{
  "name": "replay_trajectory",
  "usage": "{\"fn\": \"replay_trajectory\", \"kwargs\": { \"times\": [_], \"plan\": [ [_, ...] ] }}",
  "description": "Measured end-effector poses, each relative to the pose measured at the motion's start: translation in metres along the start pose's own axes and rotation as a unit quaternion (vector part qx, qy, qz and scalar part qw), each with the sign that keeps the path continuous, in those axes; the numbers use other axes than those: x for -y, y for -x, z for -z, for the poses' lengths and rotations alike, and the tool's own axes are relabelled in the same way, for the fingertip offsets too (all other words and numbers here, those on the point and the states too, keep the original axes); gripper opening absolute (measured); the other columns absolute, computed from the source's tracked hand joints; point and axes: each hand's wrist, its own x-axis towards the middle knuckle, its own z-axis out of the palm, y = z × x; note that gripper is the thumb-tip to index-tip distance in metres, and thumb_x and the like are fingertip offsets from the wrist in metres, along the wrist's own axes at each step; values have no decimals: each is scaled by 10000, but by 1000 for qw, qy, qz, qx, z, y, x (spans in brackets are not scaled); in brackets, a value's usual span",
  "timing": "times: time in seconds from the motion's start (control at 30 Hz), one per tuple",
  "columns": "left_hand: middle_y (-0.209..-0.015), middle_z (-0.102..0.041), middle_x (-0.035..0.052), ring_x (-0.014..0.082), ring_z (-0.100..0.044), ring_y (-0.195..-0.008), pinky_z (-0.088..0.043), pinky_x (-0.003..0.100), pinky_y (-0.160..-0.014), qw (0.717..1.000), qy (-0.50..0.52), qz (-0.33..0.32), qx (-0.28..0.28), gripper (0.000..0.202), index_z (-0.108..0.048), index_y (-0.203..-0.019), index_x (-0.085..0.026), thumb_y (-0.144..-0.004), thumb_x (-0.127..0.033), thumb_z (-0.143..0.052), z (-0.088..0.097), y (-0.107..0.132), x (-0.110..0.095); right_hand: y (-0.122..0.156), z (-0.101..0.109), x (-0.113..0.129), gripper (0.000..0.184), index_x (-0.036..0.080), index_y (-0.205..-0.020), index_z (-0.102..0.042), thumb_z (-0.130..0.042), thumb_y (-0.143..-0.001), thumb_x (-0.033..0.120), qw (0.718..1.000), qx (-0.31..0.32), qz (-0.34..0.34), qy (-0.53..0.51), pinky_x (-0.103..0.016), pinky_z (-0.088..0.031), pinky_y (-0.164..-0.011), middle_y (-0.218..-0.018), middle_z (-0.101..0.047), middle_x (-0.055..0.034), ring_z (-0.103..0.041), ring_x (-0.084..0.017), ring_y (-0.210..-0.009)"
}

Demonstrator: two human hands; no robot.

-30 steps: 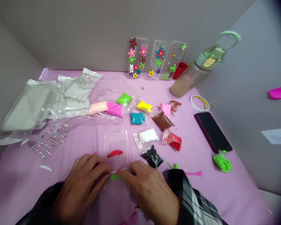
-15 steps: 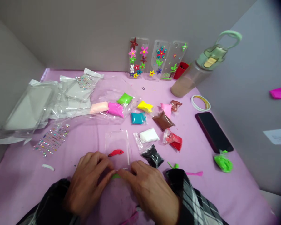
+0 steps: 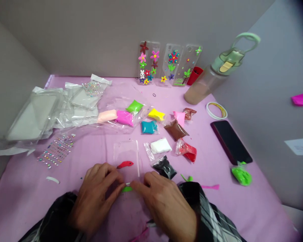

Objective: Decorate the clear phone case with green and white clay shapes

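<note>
A clear phone case (image 3: 126, 146) lies flat on the table, with a red clay piece (image 3: 125, 164), pointed at its left end, on it. Just below the red piece is a bright green clay strip (image 3: 127, 189), with a thin white edge above it. My left hand (image 3: 98, 195) is closed, its thumb and forefinger pinched at the strip's left end. At the right end, my right hand (image 3: 164, 201) is curled, with fingertips pressed on the strip. Both hands hide part of the case and the ends of the strip.
Packed clay in several colours, such as the black packet (image 3: 164, 167), lies beyond my right hand. A water bottle (image 3: 209, 77), tape roll (image 3: 216, 111) and phone (image 3: 231, 142) stand or lie rightward. Gem stickers (image 3: 57, 151) and packaged cases (image 3: 31, 116) lie left; decorated cases (image 3: 173, 65) lean at the back.
My right hand has shifted slightly right, so its fingertips are farther from the left ones. More of the green strip shows between them. The left hand has barely moved.
</note>
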Motion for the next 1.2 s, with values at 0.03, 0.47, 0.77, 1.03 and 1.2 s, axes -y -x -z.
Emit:
{"fn": "replay_trajectory", "kwargs": {
  "times": [0.03, 0.47, 0.77, 1.03, 1.2],
  "plan": [
    [-943, -640, 3, 261, -550, -906, -432, 409, -769, 1000, 1, -1, 3, 48, -655, -946, -293, -960, -331, -628, 0, 0, 0, 0, 0, 0, 177, 242, -1085, -667, -691, -940, 142, 1000, 2, 1, 2, -331, -323, -610, -862, -604, -22, -531, -209, -760],
    [-961, -668, 11, 265, -577, -939, -461, 416, -805, 1000, 5, 14, 24, 130, -702, -942, -309, -971, -384, -601, 6, 1, 5, 0, 10, -2, 175, 233, -1082, -671, -663, -950, 120, 999, 27, -24, -27, -335, -329, -641, -892, -609, -22, -530, -203, -788],
    [-950, -669, 16, 265, -584, -938, -468, 400, -807, 999, 0, 26, 32, 150, -712, -910, -302, -963, -377, -594, 9, 2, 6, -1, 9, -3, 140, 227, -1033, -666, -682, -938, 125, 999, 22, -21, -18, -335, -306, -622, -875, -608, -20, -522, -205, -778],
    [-969, -671, 15, 263, -577, -968, -471, 393, -830, 999, 0, 23, 29, 141, -712, -936, -306, -969, -362, -586, 8, 2, 4, 0, 13, -1, 248, 221, -1067, -656, -593, -934, 20, 999, -4, -32, -42, -330, -319, -629, -881, -595, -22, -519, -198, -765],
    [-942, -685, 13, 249, -602, -918, -496, 374, -792, 999, -13, -1, 33, 125, -717, -922, -305, -958, -361, -611, 8, 1, 8, -1, 11, -2, 129, 227, -1043, -673, -654, -957, 132, 999, 13, 8, -31, -323, -320, -621, -873, -594, -17, -514, -191, -759]
  ]
}}
